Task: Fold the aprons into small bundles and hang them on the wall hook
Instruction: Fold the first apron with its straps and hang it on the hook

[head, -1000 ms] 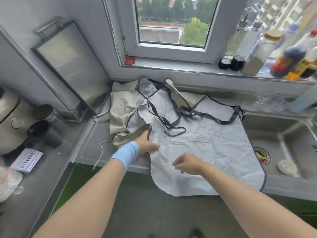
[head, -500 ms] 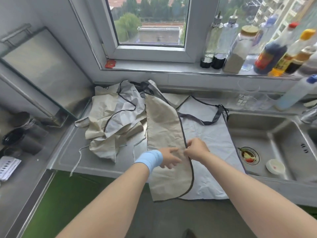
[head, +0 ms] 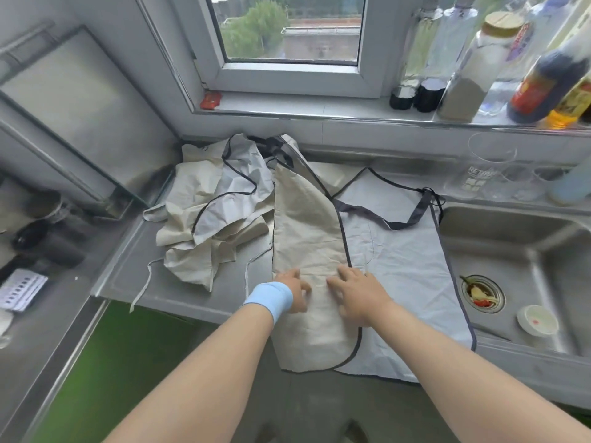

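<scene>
— Grey apron (head: 406,260)?
— On the worktop (head: 124,270), half hidden under its folded beige side, hem overhanging.
— Any grip?
— None: left hand (head: 292,294) and right hand (head: 355,290) press flat on it, fingers straight.

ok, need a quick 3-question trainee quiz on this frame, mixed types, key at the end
1. True or false: the left hand and right hand both press on the folded-over beige flap of the spread apron.
2. Multiple choice: the small white dish sits A) on the windowsill, B) in the sink, C) on the apron.
3. Short answer: by the person's own left and right, on which side of the spread apron does the crumpled apron pile lie?
Key: 1 true; 2 B; 3 left.
</scene>
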A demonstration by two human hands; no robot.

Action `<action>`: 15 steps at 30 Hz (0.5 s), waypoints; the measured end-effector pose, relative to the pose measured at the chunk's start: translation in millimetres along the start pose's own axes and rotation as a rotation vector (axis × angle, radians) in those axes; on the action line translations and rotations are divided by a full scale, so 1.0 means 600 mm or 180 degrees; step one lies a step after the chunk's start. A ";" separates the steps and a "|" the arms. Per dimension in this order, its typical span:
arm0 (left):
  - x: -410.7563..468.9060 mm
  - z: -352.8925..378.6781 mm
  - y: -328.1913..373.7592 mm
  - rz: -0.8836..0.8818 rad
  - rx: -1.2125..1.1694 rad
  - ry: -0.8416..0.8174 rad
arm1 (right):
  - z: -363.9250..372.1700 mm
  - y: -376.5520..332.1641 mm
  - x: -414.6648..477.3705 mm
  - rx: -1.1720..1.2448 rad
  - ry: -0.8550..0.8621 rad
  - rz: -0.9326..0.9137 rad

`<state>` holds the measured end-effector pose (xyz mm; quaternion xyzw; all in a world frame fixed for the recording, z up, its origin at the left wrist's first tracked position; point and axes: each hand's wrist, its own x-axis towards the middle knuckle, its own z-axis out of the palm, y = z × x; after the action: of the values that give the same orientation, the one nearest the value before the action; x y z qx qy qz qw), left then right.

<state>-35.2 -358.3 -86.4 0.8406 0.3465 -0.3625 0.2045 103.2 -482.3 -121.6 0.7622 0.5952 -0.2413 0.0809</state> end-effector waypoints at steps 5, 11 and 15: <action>-0.010 -0.059 -0.018 -0.0161 -0.0046 -0.0137 | -0.047 -0.011 0.026 0.0176 0.0180 -0.0143; 0.043 -0.164 -0.048 -0.0082 -0.0553 0.0776 | -0.123 -0.003 0.108 0.0819 0.0950 0.0262; 0.098 -0.255 -0.074 0.0066 -0.0553 0.1501 | -0.183 0.004 0.192 0.1629 0.1513 0.0546</action>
<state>33.1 -211.4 -34.7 0.8848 0.4058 -0.1231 0.1932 155.5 -338.2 -79.9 0.8398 0.4515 -0.1908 -0.2332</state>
